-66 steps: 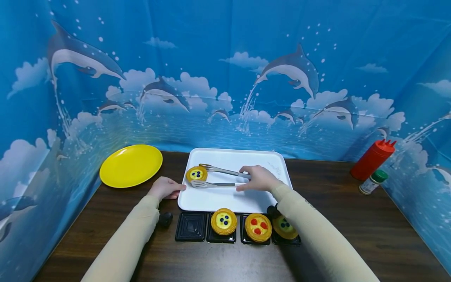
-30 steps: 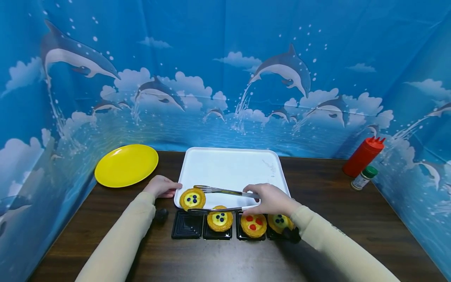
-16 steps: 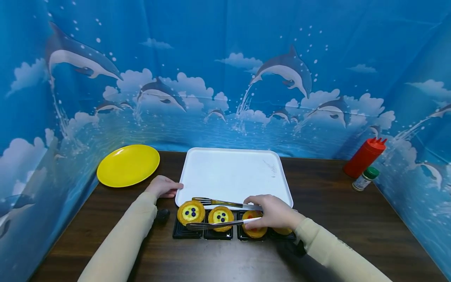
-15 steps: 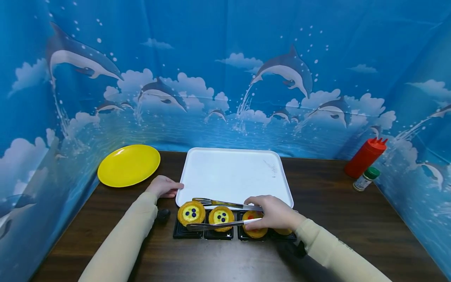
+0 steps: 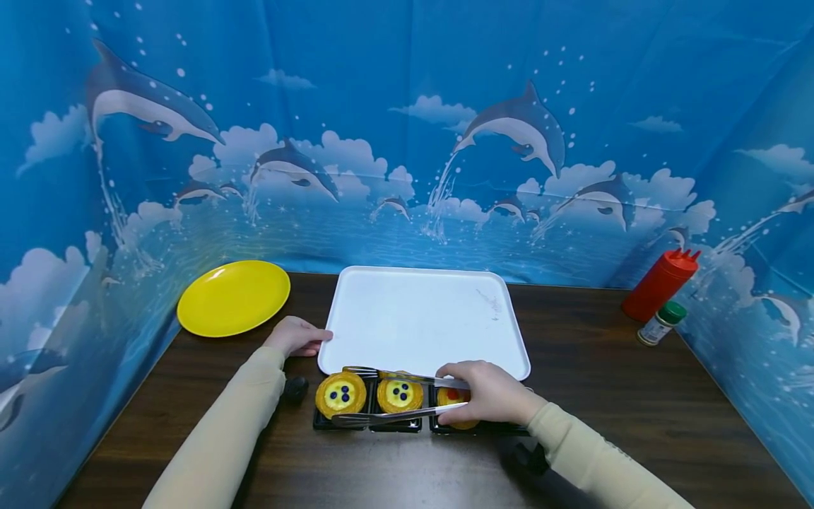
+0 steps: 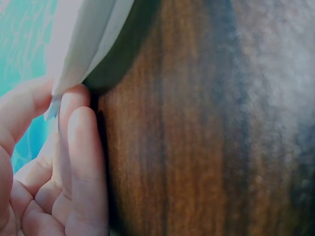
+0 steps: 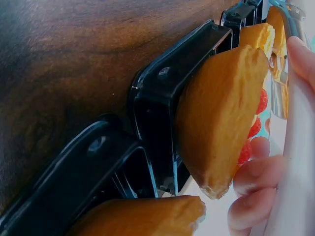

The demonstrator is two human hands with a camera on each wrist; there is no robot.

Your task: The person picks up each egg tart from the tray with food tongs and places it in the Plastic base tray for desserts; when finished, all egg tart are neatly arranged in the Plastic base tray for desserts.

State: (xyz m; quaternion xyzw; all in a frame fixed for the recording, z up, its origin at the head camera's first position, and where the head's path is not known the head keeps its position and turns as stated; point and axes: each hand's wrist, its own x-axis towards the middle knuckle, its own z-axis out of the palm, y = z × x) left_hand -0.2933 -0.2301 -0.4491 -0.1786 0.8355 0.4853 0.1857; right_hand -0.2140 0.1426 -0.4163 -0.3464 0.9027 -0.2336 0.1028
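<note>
My right hand (image 5: 490,392) grips metal tongs (image 5: 407,414) over the row of tarts. Their two arms straddle a blueberry-topped tart (image 5: 340,406), which sits at the leftmost black base (image 5: 320,424). Beside it is a second blueberry tart (image 5: 399,404), then one with red berries (image 5: 448,398), partly behind the hand. The right wrist view shows the red-berry tart (image 7: 216,118) from the side in its base (image 7: 162,93), with another tart (image 7: 142,216) nearer. With thumb and fingers my left hand (image 5: 295,337) pinches the left edge of a white tray (image 5: 420,318).
A yellow plate (image 5: 234,299) lies at the back left. At the right stand a red squeeze bottle (image 5: 659,286) and a green-capped shaker (image 5: 661,323). A dolphin-print cloth (image 5: 407,141) hangs behind the dark wood table (image 5: 381,474).
The tongs have carried the blueberry tart from the white tray toward me onto the leftmost base, and their arms now stand further apart. The left hand stays at the tray's edge.
</note>
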